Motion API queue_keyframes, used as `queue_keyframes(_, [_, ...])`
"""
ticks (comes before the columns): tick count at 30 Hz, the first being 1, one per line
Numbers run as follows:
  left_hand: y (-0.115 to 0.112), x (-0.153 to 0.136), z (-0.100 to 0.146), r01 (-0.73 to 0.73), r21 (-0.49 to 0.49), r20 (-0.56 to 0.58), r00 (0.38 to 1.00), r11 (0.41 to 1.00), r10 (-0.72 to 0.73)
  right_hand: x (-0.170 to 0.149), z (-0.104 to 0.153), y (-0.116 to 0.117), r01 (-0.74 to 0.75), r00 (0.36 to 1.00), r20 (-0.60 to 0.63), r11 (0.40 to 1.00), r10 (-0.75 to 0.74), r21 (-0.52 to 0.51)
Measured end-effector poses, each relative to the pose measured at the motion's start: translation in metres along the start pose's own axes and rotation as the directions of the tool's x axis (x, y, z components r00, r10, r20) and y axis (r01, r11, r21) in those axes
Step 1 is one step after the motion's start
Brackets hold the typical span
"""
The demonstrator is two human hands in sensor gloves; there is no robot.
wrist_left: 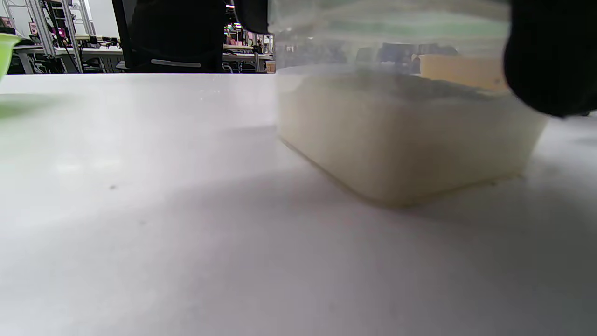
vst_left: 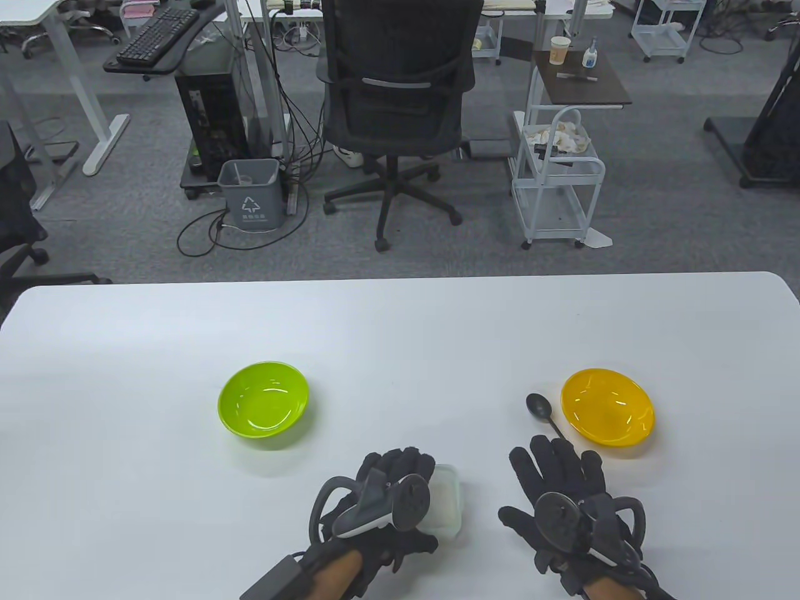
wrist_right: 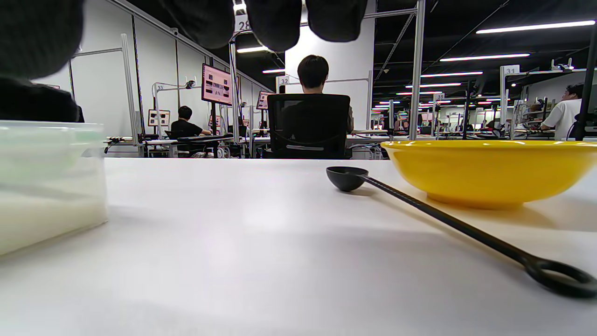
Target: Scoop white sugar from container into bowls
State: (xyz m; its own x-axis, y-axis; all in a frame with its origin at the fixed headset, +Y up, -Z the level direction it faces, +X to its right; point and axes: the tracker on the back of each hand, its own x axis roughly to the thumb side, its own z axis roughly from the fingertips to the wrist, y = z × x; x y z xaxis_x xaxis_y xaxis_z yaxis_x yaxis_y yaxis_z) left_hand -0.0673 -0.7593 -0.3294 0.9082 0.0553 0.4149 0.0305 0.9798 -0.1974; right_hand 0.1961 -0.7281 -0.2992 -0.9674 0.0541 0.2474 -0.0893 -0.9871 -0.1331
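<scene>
A clear container (vst_left: 449, 500) of white sugar stands on the white table (vst_left: 400, 325) near the front edge. My left hand (vst_left: 400, 481) holds it from the left, with fingers on both sides of it. The left wrist view shows its sugar-filled wall (wrist_left: 406, 135) with a fingertip (wrist_left: 550, 60) against it. A black spoon (vst_left: 537, 406) lies flat on the table, left of the yellow bowl (vst_left: 607, 406). My right hand (vst_left: 553, 465) is open with fingers spread over the spoon's handle end and does not grip it. The green bowl (vst_left: 262, 400) sits at the left. Both bowls look empty.
In the right wrist view the spoon (wrist_right: 347, 178) lies beside the yellow bowl (wrist_right: 489, 172), with the container (wrist_right: 46, 186) at the left. An office chair (vst_left: 400, 94) and a white cart (vst_left: 556, 181) stand beyond the table's far edge.
</scene>
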Motion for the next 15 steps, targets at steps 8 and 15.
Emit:
queue_keyframes(8, [0.0006, -0.0007, 0.0020, -0.009, -0.013, 0.008, 1.000, 1.000, 0.009, 0.0004, -0.0007, 0.0013, 0.006, 1.000, -0.006, 1.000, -0.006, 0.013])
queue_keyframes(15, [0.0063, -0.0085, 0.0046, -0.093, -0.060, 0.003, 0.996, 0.994, 0.093, 0.0026, -0.0018, 0.0018, 0.037, 0.999, -0.015, 0.999, -0.037, 0.019])
